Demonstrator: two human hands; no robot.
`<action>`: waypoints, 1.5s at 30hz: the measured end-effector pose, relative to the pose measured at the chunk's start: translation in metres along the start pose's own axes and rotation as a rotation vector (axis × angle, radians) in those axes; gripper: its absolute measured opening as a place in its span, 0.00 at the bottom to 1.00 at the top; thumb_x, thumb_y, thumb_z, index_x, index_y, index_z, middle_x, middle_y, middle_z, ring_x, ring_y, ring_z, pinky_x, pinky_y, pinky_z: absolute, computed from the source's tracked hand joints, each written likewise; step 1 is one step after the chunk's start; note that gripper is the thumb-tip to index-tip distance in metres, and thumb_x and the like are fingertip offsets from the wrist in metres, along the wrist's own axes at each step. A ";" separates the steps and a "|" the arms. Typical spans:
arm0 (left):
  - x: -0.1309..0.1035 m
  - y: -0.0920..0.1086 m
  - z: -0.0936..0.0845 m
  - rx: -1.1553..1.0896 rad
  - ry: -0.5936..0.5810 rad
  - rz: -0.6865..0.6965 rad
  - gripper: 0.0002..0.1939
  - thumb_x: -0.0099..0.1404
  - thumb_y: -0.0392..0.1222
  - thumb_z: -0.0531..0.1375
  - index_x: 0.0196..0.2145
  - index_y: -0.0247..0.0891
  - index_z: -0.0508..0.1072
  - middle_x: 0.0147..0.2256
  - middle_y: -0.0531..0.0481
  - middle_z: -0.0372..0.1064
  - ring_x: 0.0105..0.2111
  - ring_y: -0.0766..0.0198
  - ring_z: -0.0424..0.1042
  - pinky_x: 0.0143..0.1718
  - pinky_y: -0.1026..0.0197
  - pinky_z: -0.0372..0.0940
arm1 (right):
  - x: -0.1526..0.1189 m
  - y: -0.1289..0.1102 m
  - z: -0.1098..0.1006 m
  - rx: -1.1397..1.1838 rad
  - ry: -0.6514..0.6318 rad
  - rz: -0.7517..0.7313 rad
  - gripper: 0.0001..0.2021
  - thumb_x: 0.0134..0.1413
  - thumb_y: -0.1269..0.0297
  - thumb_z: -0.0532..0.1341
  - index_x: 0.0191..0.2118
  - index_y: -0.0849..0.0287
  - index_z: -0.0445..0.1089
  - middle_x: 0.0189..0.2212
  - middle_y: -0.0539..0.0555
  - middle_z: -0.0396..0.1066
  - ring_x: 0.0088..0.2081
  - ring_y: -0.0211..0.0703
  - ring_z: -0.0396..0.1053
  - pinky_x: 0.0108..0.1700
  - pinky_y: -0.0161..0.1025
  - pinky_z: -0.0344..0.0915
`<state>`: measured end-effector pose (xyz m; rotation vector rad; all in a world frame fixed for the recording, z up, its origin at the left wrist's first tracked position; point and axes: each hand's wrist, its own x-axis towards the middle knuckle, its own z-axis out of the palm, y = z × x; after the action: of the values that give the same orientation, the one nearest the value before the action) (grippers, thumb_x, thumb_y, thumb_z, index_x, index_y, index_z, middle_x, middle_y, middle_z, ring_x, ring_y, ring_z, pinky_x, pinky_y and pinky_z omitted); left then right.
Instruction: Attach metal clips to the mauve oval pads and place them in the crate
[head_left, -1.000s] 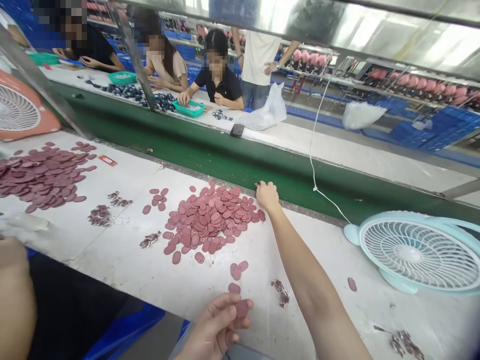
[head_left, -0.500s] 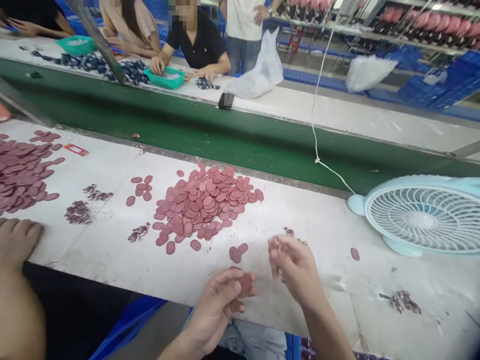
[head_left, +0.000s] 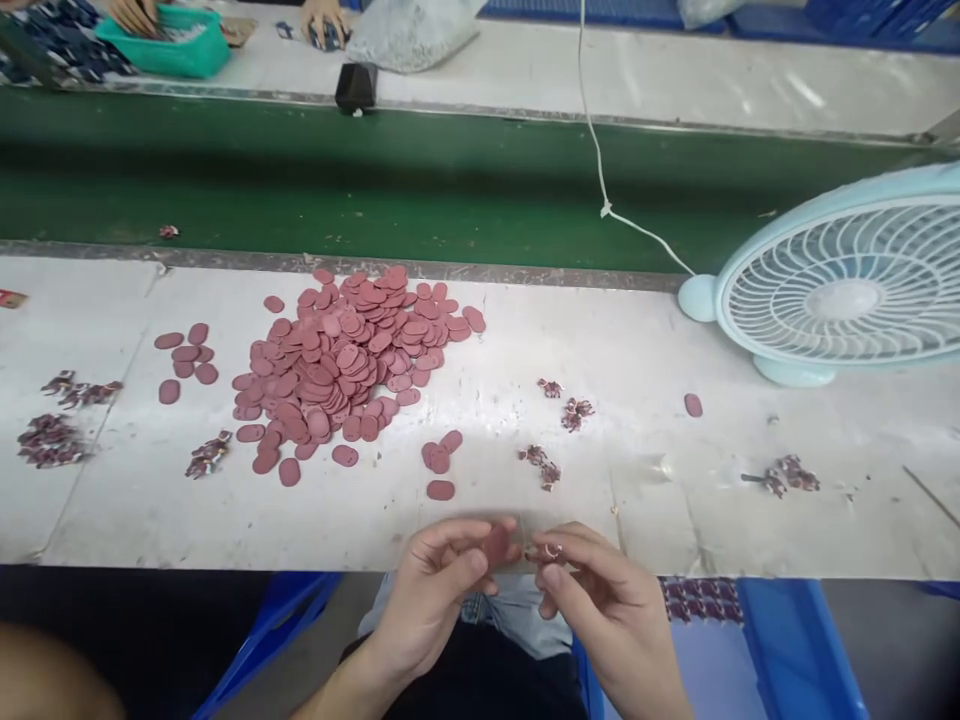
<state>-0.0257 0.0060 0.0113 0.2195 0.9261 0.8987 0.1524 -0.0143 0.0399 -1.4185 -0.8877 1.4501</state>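
Observation:
Between its thumb and fingers, my left hand [head_left: 442,590] pinches a flat oval maroon piece [head_left: 497,545] above the table's near edge. Close beside it, my right hand [head_left: 600,600] is closed on a small maroon-and-silver metal piece [head_left: 551,551]; the fingers partly cover it. The two held pieces are apart by a small gap. Beyond my hands lie a single oval piece [head_left: 440,490] and a little group of ovals [head_left: 438,456]. Small clusters of the shiny metal pieces [head_left: 541,466] rest on the table to the right of these.
A large heap of maroon ovals [head_left: 337,360] covers the middle left of the white table [head_left: 600,340]. A light blue fan [head_left: 847,290] stands at the right, its white cord [head_left: 596,150] crossing a green belt [head_left: 465,190]. A blue crate [head_left: 814,650] holding rows of pieces sits below the edge.
My view has tilted down. My right hand has come back from the metal pieces toward my left hand, carrying one. The left hand keeps its oval piece.

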 end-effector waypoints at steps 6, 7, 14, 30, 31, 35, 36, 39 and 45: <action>-0.002 -0.002 -0.001 0.067 -0.049 0.063 0.16 0.55 0.39 0.74 0.42 0.41 0.80 0.44 0.44 0.83 0.38 0.58 0.80 0.32 0.65 0.71 | -0.001 -0.007 0.011 -0.093 -0.025 0.010 0.04 0.57 0.62 0.68 0.38 0.52 0.80 0.30 0.53 0.77 0.26 0.40 0.73 0.28 0.34 0.75; -0.002 -0.002 -0.001 0.059 -0.064 0.061 0.17 0.55 0.39 0.74 0.43 0.41 0.79 0.44 0.44 0.82 0.38 0.58 0.81 0.33 0.64 0.72 | 0.000 -0.008 0.013 -0.100 -0.031 0.000 0.04 0.57 0.62 0.68 0.39 0.52 0.80 0.31 0.53 0.78 0.26 0.41 0.74 0.28 0.34 0.75; 0.000 -0.003 -0.001 0.076 -0.082 0.027 0.14 0.54 0.37 0.74 0.37 0.39 0.77 0.46 0.44 0.82 0.40 0.54 0.81 0.38 0.58 0.74 | 0.004 -0.011 0.011 -0.155 -0.049 -0.016 0.06 0.58 0.64 0.66 0.40 0.51 0.80 0.33 0.53 0.79 0.31 0.41 0.77 0.31 0.33 0.76; -0.003 -0.007 -0.004 0.240 -0.024 0.095 0.05 0.57 0.41 0.73 0.26 0.39 0.83 0.41 0.42 0.83 0.45 0.48 0.79 0.45 0.54 0.72 | 0.007 -0.015 -0.007 -0.328 -0.212 -0.069 0.13 0.61 0.64 0.66 0.50 0.44 0.78 0.42 0.52 0.79 0.40 0.44 0.78 0.38 0.36 0.76; -0.003 -0.006 -0.002 0.243 -0.028 0.099 0.06 0.57 0.41 0.72 0.25 0.39 0.83 0.41 0.42 0.83 0.46 0.48 0.79 0.47 0.54 0.71 | 0.006 -0.015 -0.008 -0.342 -0.216 -0.068 0.13 0.62 0.64 0.66 0.51 0.44 0.77 0.43 0.52 0.79 0.40 0.44 0.77 0.38 0.36 0.76; -0.003 -0.005 0.000 0.237 -0.045 0.088 0.04 0.57 0.41 0.72 0.27 0.39 0.84 0.41 0.42 0.82 0.46 0.48 0.79 0.46 0.54 0.71 | 0.004 -0.016 -0.011 -0.386 -0.212 -0.090 0.14 0.61 0.65 0.66 0.51 0.43 0.77 0.44 0.53 0.79 0.41 0.46 0.77 0.37 0.37 0.76; -0.003 -0.005 0.000 0.236 -0.047 0.084 0.04 0.57 0.40 0.72 0.27 0.39 0.84 0.42 0.42 0.82 0.46 0.48 0.79 0.45 0.54 0.71 | 0.003 -0.016 -0.011 -0.395 -0.210 -0.102 0.14 0.61 0.65 0.66 0.51 0.43 0.77 0.43 0.53 0.79 0.41 0.47 0.77 0.36 0.38 0.77; -0.003 -0.006 0.000 0.245 -0.056 0.081 0.03 0.58 0.40 0.72 0.27 0.40 0.84 0.42 0.42 0.82 0.46 0.49 0.79 0.47 0.54 0.71 | 0.002 -0.015 -0.011 -0.416 -0.199 -0.139 0.16 0.60 0.66 0.66 0.52 0.42 0.76 0.43 0.52 0.78 0.41 0.47 0.78 0.36 0.38 0.77; -0.003 -0.007 0.001 0.222 -0.020 0.105 0.05 0.58 0.41 0.72 0.26 0.40 0.84 0.41 0.43 0.82 0.48 0.48 0.78 0.48 0.53 0.70 | 0.002 -0.011 -0.005 -0.312 -0.165 -0.102 0.15 0.60 0.67 0.66 0.50 0.41 0.77 0.41 0.51 0.78 0.40 0.44 0.78 0.37 0.37 0.78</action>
<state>-0.0220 -0.0007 0.0100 0.4705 1.0035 0.8879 0.1584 -0.0093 0.0487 -1.4665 -1.3182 1.4105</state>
